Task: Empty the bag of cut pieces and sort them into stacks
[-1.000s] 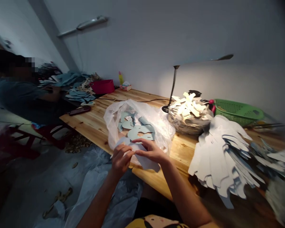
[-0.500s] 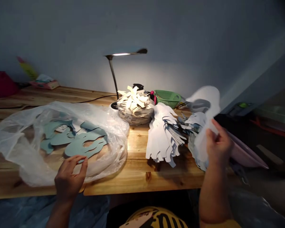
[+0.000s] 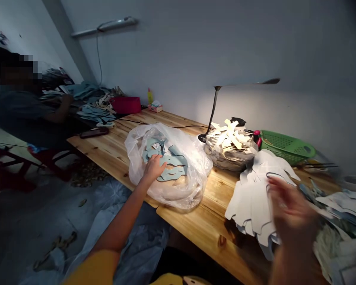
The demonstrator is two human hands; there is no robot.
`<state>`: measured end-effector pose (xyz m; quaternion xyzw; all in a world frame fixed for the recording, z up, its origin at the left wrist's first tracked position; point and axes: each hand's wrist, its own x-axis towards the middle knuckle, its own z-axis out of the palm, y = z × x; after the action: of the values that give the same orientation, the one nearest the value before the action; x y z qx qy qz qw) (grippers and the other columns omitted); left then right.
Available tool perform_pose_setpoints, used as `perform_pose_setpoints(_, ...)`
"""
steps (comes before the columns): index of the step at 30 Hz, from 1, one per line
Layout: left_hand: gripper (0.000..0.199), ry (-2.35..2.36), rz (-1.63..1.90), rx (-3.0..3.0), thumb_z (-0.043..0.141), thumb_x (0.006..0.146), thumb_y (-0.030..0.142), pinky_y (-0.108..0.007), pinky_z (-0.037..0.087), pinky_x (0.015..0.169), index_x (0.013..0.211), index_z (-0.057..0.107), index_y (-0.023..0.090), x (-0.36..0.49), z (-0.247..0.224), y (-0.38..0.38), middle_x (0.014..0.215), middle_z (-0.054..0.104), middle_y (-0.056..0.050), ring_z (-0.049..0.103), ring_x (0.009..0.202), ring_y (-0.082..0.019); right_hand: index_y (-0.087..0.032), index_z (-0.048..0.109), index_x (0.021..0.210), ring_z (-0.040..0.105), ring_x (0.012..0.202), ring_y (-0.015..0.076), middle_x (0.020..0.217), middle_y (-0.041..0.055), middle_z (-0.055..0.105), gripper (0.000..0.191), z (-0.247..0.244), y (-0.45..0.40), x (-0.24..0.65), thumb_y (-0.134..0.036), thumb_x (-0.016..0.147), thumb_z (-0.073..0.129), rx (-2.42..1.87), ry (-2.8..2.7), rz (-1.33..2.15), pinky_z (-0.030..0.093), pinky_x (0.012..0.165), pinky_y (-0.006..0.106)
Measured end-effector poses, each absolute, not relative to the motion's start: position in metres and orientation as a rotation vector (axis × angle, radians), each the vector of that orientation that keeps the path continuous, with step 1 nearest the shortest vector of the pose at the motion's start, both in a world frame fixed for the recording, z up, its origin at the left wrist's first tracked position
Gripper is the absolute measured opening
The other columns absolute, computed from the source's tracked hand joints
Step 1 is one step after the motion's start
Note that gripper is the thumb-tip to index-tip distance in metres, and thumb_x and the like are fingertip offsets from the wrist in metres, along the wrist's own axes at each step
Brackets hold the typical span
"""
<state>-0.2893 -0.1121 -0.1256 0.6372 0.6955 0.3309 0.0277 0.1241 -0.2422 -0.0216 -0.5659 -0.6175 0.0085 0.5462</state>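
My left hand (image 3: 154,168) reaches into the open clear plastic bag (image 3: 192,192), its fingers on the blue-green cut pieces (image 3: 175,160) inside. Whether it grips one of them is hidden. My right hand (image 3: 290,200), blurred by motion, is over the fanned pile of white cut pieces (image 3: 252,198) on the right part of the table. Its fingers are by a dark-edged piece of the pile, and their hold is too smeared to make out. More white and bluish pieces (image 3: 347,206) lie at the far right.
A lit desk lamp (image 3: 215,105) stands behind a bag of pale scraps (image 3: 231,148). Behind the white pile is a green basket (image 3: 284,146). A phone (image 3: 94,132) lies at the table's left end. A person (image 3: 20,107) sits at the far left beside heaped pieces.
The view has swung left. My right hand has let go of the white piece and moved over the white pile. My left hand has moved farther into the bag, onto the blue-green pieces.
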Motion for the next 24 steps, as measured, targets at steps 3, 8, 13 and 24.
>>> perform_pose_setpoints(3,0.033,2.207,0.961,1.936,0.065,0.085,0.029,-0.039,0.048,0.103,0.114,0.064,0.014,-0.275,-0.125,-0.070,0.118,0.066,-0.015,0.061,0.116,-0.030,-0.019,0.073,0.106,0.070,0.091,0.0231,0.103,0.0104,0.074,0.031,-0.029,-0.179,0.003,-0.041,0.097,0.054,-1.064,-1.851,0.581,0.055,0.082,0.034)
perform_pose_setpoints(8,0.042,2.356,1.015,1.805,0.052,0.089,0.015,-0.039,0.049,0.100,0.130,0.053,0.009,-0.254,-0.144,-0.044,0.125,0.061,-0.021,0.061,0.117,-0.029,-0.017,0.072,0.098,0.068,0.089,0.0216,0.093,0.0066,0.074,0.025,-0.076,-0.082,-0.119,-0.025,0.096,0.049,-1.427,-2.120,0.818,0.052,0.084,0.028)
perform_pose_setpoints(13,0.051,2.440,1.113,1.723,0.052,0.087,0.013,-0.042,0.046,0.103,0.137,0.046,0.004,-0.254,-0.164,-0.049,0.130,0.056,-0.026,0.057,0.124,-0.033,-0.003,0.037,0.147,0.055,0.125,0.0311,0.136,0.0245,0.057,0.055,-0.075,-0.016,-0.109,-0.012,0.093,0.039,-1.608,-1.935,0.551,0.043,0.104,0.038)
perform_pose_setpoints(24,0.051,2.400,1.157,1.676,0.048,0.088,0.013,-0.043,0.047,0.101,0.138,0.045,0.004,-0.262,-0.177,-0.041,0.116,0.068,-0.022,0.063,0.114,-0.032,-0.012,0.047,0.143,0.057,0.122,0.0336,0.131,0.0204,0.061,0.086,-0.089,0.039,-0.123,-0.030,0.068,0.086,-1.635,-2.446,0.428,0.046,0.098,0.035)
